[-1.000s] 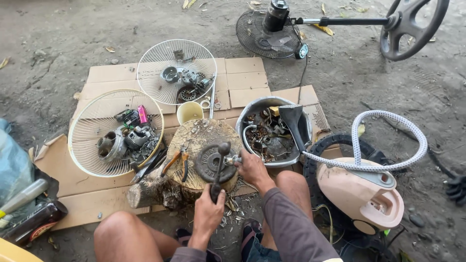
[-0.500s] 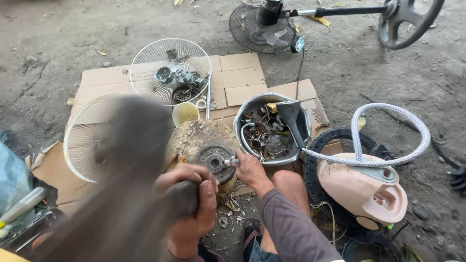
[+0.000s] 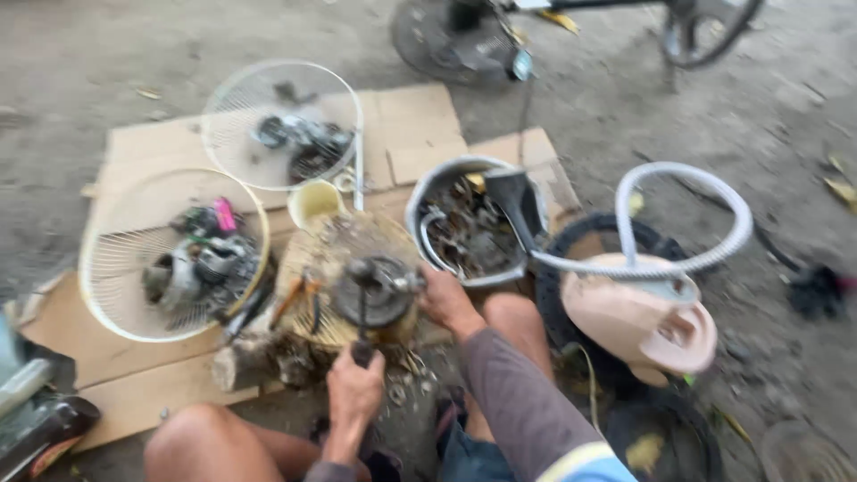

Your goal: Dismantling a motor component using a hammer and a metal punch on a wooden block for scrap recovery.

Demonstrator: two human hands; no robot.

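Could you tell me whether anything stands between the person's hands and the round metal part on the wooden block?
Nothing visible does. The right hand rests against the side of the round metal part, and the left hand grips the handle of a hammer whose head lies on that part. The wooden block carries it.

The person sits low with both knees bent and bare. The left hand (image 3: 354,386) is in the near middle, its grip closed as a fist, the forearm coming up from below. The right hand (image 3: 446,302) reaches farther, fingers curled downward, the arm in a grey-purple sleeve.
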